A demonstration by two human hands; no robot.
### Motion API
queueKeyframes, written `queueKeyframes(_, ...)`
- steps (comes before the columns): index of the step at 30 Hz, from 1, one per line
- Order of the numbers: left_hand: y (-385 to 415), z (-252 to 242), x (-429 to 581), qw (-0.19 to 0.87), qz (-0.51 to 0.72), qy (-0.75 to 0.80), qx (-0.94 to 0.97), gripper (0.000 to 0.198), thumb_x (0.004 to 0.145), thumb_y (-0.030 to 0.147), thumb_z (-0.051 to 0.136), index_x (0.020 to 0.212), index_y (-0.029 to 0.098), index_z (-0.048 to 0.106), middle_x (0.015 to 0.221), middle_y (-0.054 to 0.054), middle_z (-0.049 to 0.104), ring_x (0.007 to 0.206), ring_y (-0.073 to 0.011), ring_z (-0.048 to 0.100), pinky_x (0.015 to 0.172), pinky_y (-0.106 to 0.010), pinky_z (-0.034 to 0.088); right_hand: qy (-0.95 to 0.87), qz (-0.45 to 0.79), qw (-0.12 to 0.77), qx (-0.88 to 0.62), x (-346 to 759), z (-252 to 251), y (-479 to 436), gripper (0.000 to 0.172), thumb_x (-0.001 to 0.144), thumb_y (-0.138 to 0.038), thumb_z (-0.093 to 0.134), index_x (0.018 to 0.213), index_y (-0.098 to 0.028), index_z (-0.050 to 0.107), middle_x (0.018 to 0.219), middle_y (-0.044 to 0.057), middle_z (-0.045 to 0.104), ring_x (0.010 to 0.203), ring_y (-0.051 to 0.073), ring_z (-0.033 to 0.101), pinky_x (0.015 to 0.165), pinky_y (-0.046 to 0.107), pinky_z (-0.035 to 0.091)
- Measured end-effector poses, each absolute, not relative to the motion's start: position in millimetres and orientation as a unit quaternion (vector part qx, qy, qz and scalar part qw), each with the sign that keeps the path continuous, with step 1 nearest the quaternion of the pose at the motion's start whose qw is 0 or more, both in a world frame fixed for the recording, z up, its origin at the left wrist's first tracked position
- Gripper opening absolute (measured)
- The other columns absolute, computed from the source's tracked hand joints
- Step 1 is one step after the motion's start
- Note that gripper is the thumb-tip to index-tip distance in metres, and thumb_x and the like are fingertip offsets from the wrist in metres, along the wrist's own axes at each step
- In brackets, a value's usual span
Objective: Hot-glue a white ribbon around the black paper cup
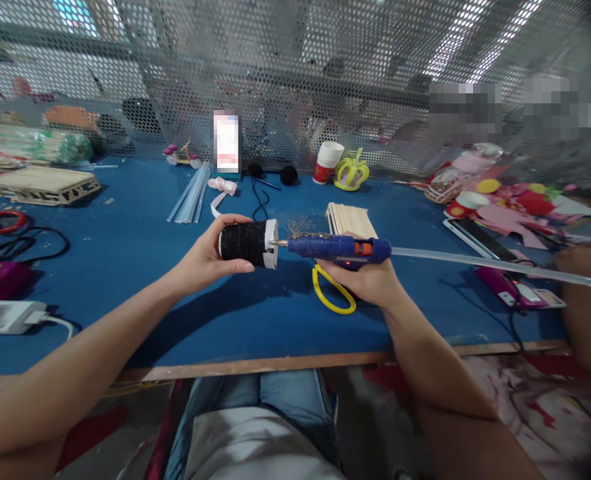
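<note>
A cup-shaped piece wound in black cord (244, 243), with a white rim, lies sideways in my left hand (209, 257), thumb below and fingers behind it. My right hand (370, 277) grips a blue glue gun (325, 247), whose metal nozzle meets the white rim of the piece. A long clear glue stick (455, 259) runs out of the gun's back to the right. Beneath my right hand, the yellow handle of scissors (334, 300) rests on the blue table (275, 327). Pale wooden sticks (352, 219) lie just behind the gun.
Further back stand a phone (226, 143), paper cups (328, 162) and a yellow crown-shaped piece (352, 172). Clear glue sticks (191, 195) lie back left. A wooden frame (40, 184) and white plug (6, 317) are at left. Another person's arm (588, 300) is at right.
</note>
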State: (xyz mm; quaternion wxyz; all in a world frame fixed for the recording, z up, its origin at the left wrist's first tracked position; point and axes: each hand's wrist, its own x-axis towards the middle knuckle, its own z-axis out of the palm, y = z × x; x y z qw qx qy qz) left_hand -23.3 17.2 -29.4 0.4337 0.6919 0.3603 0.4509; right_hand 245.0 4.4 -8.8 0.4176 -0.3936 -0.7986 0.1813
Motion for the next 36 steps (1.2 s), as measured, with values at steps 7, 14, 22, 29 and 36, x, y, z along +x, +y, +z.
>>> queueKeyframes(7,18.2,-31.0,-24.3,0.443,0.455,0.361,0.683,0.063,0.060,0.029,0.076,0.115,0.024,0.044,0.109,-0.005,0.053,0.090,-0.0162,0.056,0.075,-0.023,0.048,-0.799,0.183,0.411,-0.400,246.4,-9.8,4.6,0.014,0.072,-0.029,0.065,0.073,-0.019,0.055,0.066,0.000,0.059,0.060,0.014,0.057,0.058,0.029,0.051)
queueKeyframes(14,18.1,-32.0,-23.6,0.467,0.452,0.357,0.671,0.063,0.060,0.027,0.076,0.115,0.024,0.045,0.109,-0.004,0.054,0.090,-0.0157,0.055,0.074,-0.022,0.048,-0.795,0.196,0.417,-0.395,245.0,-9.2,4.4,0.012,0.072,-0.027,0.065,0.076,-0.019,0.059,0.068,0.001,0.062,0.062,0.016,0.059,0.060,0.029,0.052)
queueKeyframes(22,20.7,-36.2,-22.5,0.488,0.464,0.376,0.637,0.061,0.060,0.031,0.075,0.113,0.023,0.044,0.102,-0.004,0.054,0.082,-0.0149,0.058,0.073,-0.028,0.052,-0.798,0.185,0.422,-0.389,245.9,-6.0,1.1,0.011,0.071,-0.028,0.064,0.077,-0.019,0.059,0.070,0.001,0.063,0.063,0.016,0.061,0.064,0.031,0.053)
queueKeyframes(29,20.0,-35.1,-22.1,0.488,0.458,0.381,0.637,0.062,0.060,0.031,0.076,0.112,0.023,0.045,0.103,-0.004,0.056,0.081,-0.0151,0.059,0.072,-0.029,0.051,-0.818,0.191,0.383,-0.383,244.8,-7.1,4.6,0.013,0.072,-0.030,0.063,0.077,-0.019,0.058,0.067,0.000,0.060,0.061,0.015,0.057,0.060,0.028,0.050)
queueKeyframes(36,18.0,-30.4,-21.1,0.442,0.445,0.408,0.664,0.062,0.058,0.032,0.076,0.111,0.021,0.046,0.107,-0.005,0.056,0.089,-0.0174,0.057,0.074,-0.027,0.049,-0.809,0.186,0.399,-0.388,245.6,-9.3,5.2,0.013,0.072,-0.029,0.064,0.079,-0.019,0.058,0.069,0.000,0.062,0.063,0.015,0.059,0.064,0.029,0.052)
